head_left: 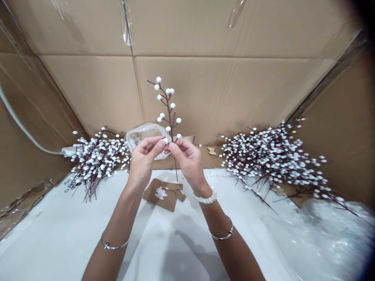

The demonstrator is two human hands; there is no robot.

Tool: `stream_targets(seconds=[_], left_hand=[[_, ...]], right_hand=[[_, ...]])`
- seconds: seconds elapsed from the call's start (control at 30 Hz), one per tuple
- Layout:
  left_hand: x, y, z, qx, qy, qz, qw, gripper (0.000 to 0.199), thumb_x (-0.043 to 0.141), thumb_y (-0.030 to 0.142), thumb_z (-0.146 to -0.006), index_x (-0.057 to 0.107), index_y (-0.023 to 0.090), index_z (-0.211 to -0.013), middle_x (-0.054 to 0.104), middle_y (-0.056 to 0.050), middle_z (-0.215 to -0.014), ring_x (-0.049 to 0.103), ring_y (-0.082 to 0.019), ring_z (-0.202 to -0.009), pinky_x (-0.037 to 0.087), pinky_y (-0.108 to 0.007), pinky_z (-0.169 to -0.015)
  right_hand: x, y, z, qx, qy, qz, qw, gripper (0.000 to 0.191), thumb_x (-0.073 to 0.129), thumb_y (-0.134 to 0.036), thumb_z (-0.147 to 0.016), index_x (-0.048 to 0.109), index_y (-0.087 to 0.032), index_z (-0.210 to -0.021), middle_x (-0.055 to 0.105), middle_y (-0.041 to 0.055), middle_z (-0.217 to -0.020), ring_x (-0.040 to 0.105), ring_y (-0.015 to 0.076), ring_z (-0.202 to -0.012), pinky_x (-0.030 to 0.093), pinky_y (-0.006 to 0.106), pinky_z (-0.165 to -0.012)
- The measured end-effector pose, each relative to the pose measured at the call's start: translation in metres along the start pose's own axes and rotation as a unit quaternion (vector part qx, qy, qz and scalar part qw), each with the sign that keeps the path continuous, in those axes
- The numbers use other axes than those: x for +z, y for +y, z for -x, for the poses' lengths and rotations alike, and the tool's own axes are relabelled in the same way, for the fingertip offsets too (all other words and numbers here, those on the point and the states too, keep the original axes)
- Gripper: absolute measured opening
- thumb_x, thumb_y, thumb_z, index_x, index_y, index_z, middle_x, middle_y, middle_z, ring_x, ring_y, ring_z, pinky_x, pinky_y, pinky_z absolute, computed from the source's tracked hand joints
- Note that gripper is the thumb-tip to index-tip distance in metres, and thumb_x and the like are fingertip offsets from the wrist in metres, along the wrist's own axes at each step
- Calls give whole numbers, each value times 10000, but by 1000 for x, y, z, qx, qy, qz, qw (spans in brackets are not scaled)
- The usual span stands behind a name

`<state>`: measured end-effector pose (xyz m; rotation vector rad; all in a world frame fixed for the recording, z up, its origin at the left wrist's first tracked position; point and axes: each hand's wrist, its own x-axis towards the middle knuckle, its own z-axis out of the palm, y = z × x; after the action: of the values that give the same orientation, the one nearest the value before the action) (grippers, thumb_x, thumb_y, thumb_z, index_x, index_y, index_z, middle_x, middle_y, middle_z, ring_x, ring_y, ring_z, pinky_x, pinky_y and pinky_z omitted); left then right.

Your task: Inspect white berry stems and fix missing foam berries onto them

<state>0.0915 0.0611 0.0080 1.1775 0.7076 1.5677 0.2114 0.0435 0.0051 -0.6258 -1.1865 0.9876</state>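
A brown branch (169,111) with several white berries stands upright in the middle, its bare stem pointing down between my hands. The thumb and fingers of my left hand (146,154) pinch a white berry (165,141) at the branch's lower left side. My right hand (187,156) is closed on the branch's stem, its fingertips close to those of my left hand. Below the hands, a torn piece of brown cardboard (172,202) with a white patch lies on the white table surface (73,234).
Piles of berry branches lie at the left (98,156) and right (272,156). Behind my hands is a clear plastic bag (134,134); more clear plastic (331,234) lies at the lower right. Cardboard walls (249,86) surround the table. A white cable (26,132) runs at the left.
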Motion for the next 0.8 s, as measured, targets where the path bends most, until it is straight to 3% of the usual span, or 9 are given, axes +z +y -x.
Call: stream_targets(seconds=[0.13, 0.23, 0.3, 0.37, 0.53, 0.7, 0.8], left_hand=[[-5, 5, -3, -38, -26, -65, 997, 406, 733, 482, -764, 684, 225, -1075, 713, -61, -1037, 660, -181, -938, 499, -279, -813], [-5, 12, -1, -76, -113, -155, 978, 371, 701, 513, -778, 733, 182, -942, 724, -83, -984, 649, -208, -969, 487, -278, -841], [-4, 16, 1, -94, -178, -194, 960, 299, 719, 459, -771, 745, 169, -841, 730, -77, -918, 648, -211, -956, 481, -281, -868], [-4, 18, 2, -98, -209, -211, 950, 233, 706, 398, -787, 739, 171, -822, 725, -54, -840, 650, -191, -896, 484, -282, -863], [-5, 16, 2, -80, -204, -242, 945, 193, 674, 351, -808, 714, 162, -808, 711, -32, -829, 643, -153, -833, 490, -249, -806], [-9, 7, 1, -47, -195, -322, 925, 215, 632, 364, -833, 703, 163, -805, 709, -34, -780, 645, -164, -799, 489, -255, -782], [-6, 1, 2, -44, -217, -353, 909, 184, 607, 325, -843, 700, 166, -825, 706, -32, -773, 646, -167, -758, 487, -252, -722]], right_hand=[[-8, 6, -7, 3, 45, -6, 999, 173, 653, -368, -837, 675, -201, -799, 693, 4, -815, 611, 114, -781, 504, 261, -796], [-15, 12, -11, 24, 58, -25, 998, 182, 679, -387, -816, 693, -206, -806, 694, -2, -846, 590, 101, -784, 480, 236, -768], [-18, 14, -13, 47, 50, -46, 997, 195, 699, -407, -796, 698, -212, -802, 695, -6, -853, 579, 96, -755, 473, 230, -729], [-19, 14, -13, 63, 39, -65, 995, 197, 712, -413, -783, 698, -216, -781, 695, -11, -845, 566, 89, -716, 468, 228, -704], [-20, 7, -13, 92, -11, -74, 993, 200, 652, -397, -827, 711, -206, -841, 731, 26, -901, 637, 131, -844, 479, 267, -808], [-28, 4, -17, 73, 111, -51, 990, 255, 589, -389, -841, 636, -223, -1029, 737, 20, -972, 667, 150, -923, 465, 306, -885], [-30, 5, -19, 39, 132, -11, 990, 293, 668, -387, -797, 612, -222, -1033, 732, 28, -978, 664, 148, -941, 479, 303, -894]])
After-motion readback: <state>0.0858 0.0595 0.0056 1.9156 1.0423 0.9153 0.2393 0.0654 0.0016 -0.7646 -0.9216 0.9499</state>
